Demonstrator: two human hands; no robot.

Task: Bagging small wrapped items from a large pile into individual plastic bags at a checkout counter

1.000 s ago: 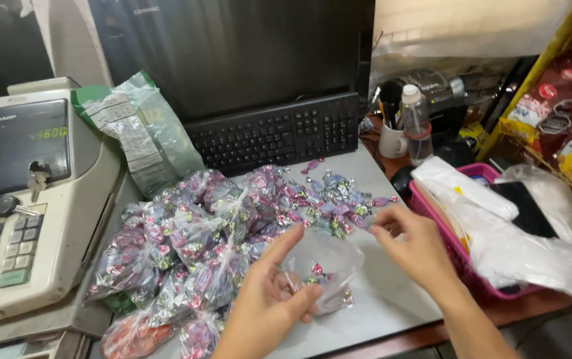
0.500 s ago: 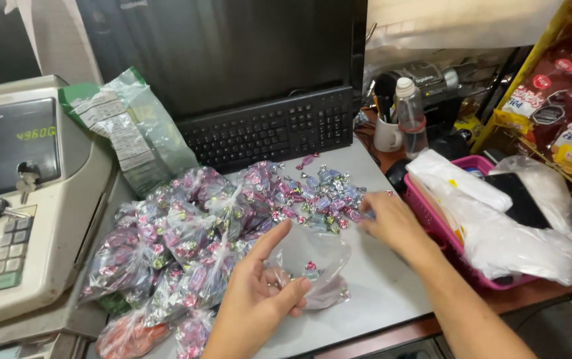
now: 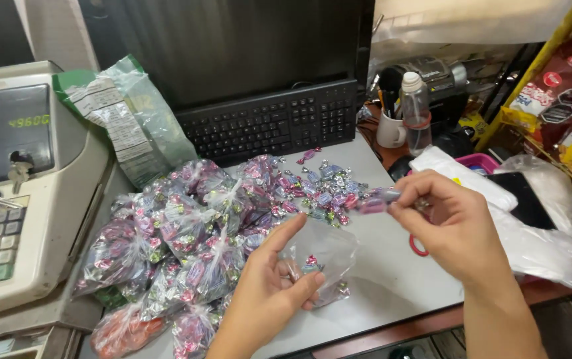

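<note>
Clear, thin plastic is the risk: the small bag (image 3: pixel 322 256), just right of the heap of tied candy packets (image 3: pixel 180 233), is pinched open only by the left hand (image 3: pixel 266 292), so it could sag shut (spilling sweets). Further right of that heap, the right hand (image 3: pixel 452 229) grips wrapped candies (image 3: pixel 374 201), long axis roughly level, pointing left toward the heap.

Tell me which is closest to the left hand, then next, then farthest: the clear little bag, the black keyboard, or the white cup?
From the left hand, in the head view:
1. Clear little bag: held in that hand, just to its right.
2. Black keyboard: farther back, propped against the dark screen.
3. White cup: farthest, at the back right, beside the keyboard's end.
</note>
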